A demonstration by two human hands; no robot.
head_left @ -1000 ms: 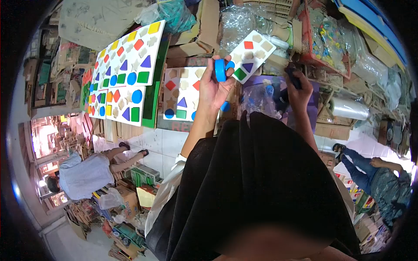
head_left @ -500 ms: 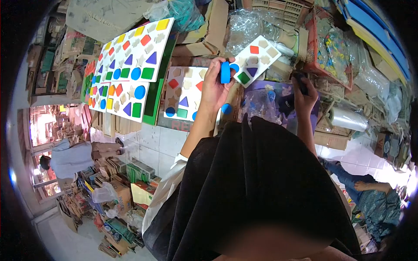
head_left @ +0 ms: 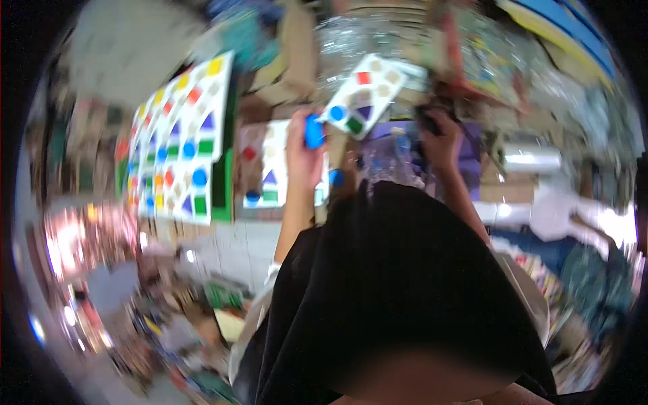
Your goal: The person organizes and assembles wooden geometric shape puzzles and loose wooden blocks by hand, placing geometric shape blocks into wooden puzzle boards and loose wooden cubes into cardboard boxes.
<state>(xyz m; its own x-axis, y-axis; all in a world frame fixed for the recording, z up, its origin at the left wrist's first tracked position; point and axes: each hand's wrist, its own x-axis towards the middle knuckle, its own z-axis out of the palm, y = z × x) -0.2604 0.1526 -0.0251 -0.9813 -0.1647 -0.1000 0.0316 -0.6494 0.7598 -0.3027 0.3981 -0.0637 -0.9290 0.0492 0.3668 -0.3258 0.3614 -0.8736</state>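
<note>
My left hand [head_left: 307, 152] is closed around a thick blue disc [head_left: 314, 131], held between thumb and fingers. Just right of it lies a tilted white shape board [head_left: 347, 101] with a red square, a blue circle, a purple triangle, a green square and beige shapes on it. My right hand [head_left: 443, 138] is closed on a small black object [head_left: 428, 120]; blur hides its kind. Beneath that hand lies a purple surface [head_left: 467, 152] with clear plastic [head_left: 398, 162] on it. Another white shape board [head_left: 275, 152] is partly covered by my left hand and forearm.
A stack of white boards with coloured shapes [head_left: 162, 138] stands at the left on a green panel [head_left: 221, 185]. Cardboard [head_left: 297, 50] and clear plastic wrap [head_left: 351, 37] lie at the back. A red crate [head_left: 466, 81] and a clear roll [head_left: 532, 158] are on the right.
The whole view has shifted and blurred, so both hands and the boards appear farther left. The blue disc has turned to show more of its face. Both hands keep their holds.
</note>
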